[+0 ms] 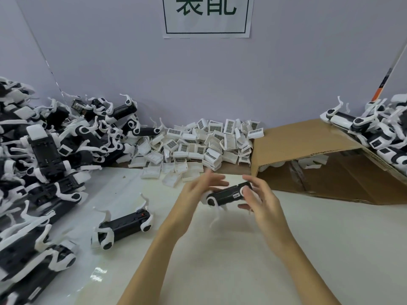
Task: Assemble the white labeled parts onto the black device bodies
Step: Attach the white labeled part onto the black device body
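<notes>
Just above the centre of the frame I hold a black device body (228, 193) between both hands, lifted clear of the white worktop (220, 249), its long side running from lower left up to upper right. My right hand (262, 200) wraps the upper right end, fingers curled over the top and thumb at the near side, so that grip is closed on the body. My left hand (201, 187) is at the other end, behind the rounded white cap, with the fingers spread and blurred; I cannot tell whether that grip is closed on anything. Thin white legs hang from the body's underside, blurred. To the lower left of my hands a second black body (124, 226) with white ends lies alone on the worktop. Beyond my hands, against the pale wall (132, 62), lies a heap of white labeled parts (199, 146), many showing dark printed codes on top. The left edge of the frame is filled by a large pile of black and white bodies (44, 155). At the right, a brown cardboard box (308, 142) lies on its side, open toward me, with more bodies (374, 128) stacked on top. A white paper sign (207, 16) with dark characters hangs on the wall at the top centre.
</notes>
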Motion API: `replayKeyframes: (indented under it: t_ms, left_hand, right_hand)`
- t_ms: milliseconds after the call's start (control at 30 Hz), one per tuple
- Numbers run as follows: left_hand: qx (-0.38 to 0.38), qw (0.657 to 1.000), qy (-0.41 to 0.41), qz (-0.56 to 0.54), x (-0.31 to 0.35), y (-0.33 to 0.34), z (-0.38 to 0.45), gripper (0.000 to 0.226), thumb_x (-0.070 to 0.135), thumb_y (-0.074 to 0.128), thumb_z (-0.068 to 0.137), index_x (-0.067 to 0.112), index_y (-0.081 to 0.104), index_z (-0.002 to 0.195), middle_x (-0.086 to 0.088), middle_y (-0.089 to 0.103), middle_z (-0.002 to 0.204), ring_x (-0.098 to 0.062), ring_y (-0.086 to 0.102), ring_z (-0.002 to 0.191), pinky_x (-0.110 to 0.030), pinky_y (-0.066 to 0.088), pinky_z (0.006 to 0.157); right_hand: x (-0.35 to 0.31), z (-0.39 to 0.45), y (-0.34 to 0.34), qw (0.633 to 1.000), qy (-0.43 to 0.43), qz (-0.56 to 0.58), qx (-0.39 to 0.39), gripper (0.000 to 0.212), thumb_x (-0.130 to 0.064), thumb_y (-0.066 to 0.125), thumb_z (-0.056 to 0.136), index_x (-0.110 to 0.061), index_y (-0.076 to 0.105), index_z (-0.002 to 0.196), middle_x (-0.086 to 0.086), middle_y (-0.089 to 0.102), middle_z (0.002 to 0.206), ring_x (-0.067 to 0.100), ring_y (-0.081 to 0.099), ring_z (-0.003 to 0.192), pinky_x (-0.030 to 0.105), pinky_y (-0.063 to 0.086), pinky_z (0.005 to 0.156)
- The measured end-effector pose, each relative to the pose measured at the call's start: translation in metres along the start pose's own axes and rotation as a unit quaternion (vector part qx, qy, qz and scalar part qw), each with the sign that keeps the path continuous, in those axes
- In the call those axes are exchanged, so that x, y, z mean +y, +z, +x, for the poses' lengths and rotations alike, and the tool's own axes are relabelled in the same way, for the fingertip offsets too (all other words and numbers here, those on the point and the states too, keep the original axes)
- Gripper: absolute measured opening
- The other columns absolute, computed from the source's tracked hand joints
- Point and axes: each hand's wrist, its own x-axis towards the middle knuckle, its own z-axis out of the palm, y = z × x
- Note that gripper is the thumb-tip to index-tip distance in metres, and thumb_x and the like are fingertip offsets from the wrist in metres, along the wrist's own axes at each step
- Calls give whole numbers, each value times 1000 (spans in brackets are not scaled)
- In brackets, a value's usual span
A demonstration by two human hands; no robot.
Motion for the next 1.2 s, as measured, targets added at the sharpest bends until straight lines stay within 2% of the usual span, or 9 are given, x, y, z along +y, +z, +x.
replayKeyframes:
  t_ms: [133, 300, 400, 533, 733, 833, 933, 1033, 1200]
  left_hand:
    - [-21, 996, 13, 89, -1, 5, -2, 30, 56, 73, 91, 42, 77, 118, 17, 77, 114, 3, 68, 92, -11, 48, 81]
    - [8, 999, -25, -33, 4, 9, -4, 40, 51, 75, 91, 23, 73, 120, -11, 80, 109, -33, 79, 99, -45, 59, 101]
    - [63, 997, 5, -34, 5, 13, -5, 40, 49, 79, 86, 16, 72, 109, -3, 79, 92, -29, 79, 80, -38, 59, 81]
    - [87, 992, 91, 13, 10, 19, -8, 17, 38, 82, 92, 26, 72, 101, 3, 72, 87, -15, 69, 78, -23, 50, 64]
    - [12, 989, 131, 66, 13, 17, -11, 36, 49, 57, 105, 23, 81, 114, 13, 72, 79, -12, 66, 80, -20, 50, 82]
    - [41, 993, 110, -26, 10, 11, -6, 39, 38, 49, 114, 13, 79, 119, -8, 76, 103, -16, 68, 95, -25, 50, 88]
    - [66, 982, 41, -174, 7, 6, -1, 48, 43, 48, 107, 8, 77, 121, -15, 76, 114, -19, 70, 101, -23, 55, 82]
    - [51, 974, -5, -220, 0, 6, 1, 52, 52, 50, 104, 12, 78, 123, -11, 77, 113, -20, 71, 103, -22, 56, 83]
    - [43, 994, -50, -83, -6, 2, 4, 68, 78, 34, 100, 32, 82, 118, -4, 81, 114, -28, 73, 101, -33, 55, 94]
  right_hand:
    - [1, 5, -2, 985, 107, 129, 36, 31, -37, 56, 105, -14, 68, 122, 18, 75, 114, 28, 77, 90, 41, 62, 81]
    - [3, 7, 2, 961, 164, 224, 16, 37, -39, 52, 107, -13, 67, 129, 12, 77, 113, 29, 77, 100, 43, 65, 84]
    - [7, -1, 3, 999, 30, -7, -25, 32, -37, 55, 108, -39, 57, 140, -9, 66, 135, 0, 68, 116, 16, 55, 87]
    - [19, -1, 3, 945, -184, -263, -67, 54, -16, 72, 99, -40, 53, 143, -22, 59, 137, 3, 57, 129, 16, 45, 105]
    - [22, 1, 0, 961, -147, -227, -51, 53, -4, 69, 99, -48, 59, 126, -22, 67, 118, 2, 62, 114, 11, 47, 92]
    - [17, 2, 0, 964, -166, -207, -1, 50, -8, 74, 96, -40, 62, 132, -19, 63, 127, -2, 59, 120, 12, 46, 97]
    - [9, 4, 3, 997, -46, -56, -32, 43, -39, 73, 96, -43, 60, 137, -14, 64, 135, 8, 62, 127, 32, 51, 106]
    - [5, 2, 11, 972, 115, 190, -79, 55, -61, 63, 93, -27, 62, 137, 16, 70, 126, 37, 73, 108, 55, 59, 93]
    - [6, 1, 10, 992, 55, 113, 16, 43, -56, 53, 95, -32, 67, 128, 11, 73, 115, 25, 75, 92, 34, 61, 77]
